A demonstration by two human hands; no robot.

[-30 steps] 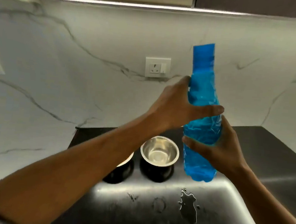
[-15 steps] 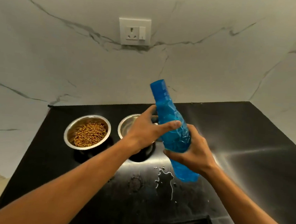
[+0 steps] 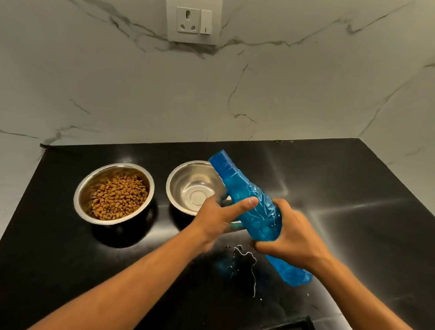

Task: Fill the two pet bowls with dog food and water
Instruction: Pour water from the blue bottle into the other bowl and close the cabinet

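Bottle (image 3: 253, 208) lower, tilted, in both-handed grip.

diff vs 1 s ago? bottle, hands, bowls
The blue bottle came down from upright and now tilts, cap end over the empty bowl. Left hand and right hand keep gripping it. Kibble bowl and puddle unchanged; no water in the bowl.

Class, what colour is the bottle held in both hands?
Blue, translucent; the bottle shows best in the head view.
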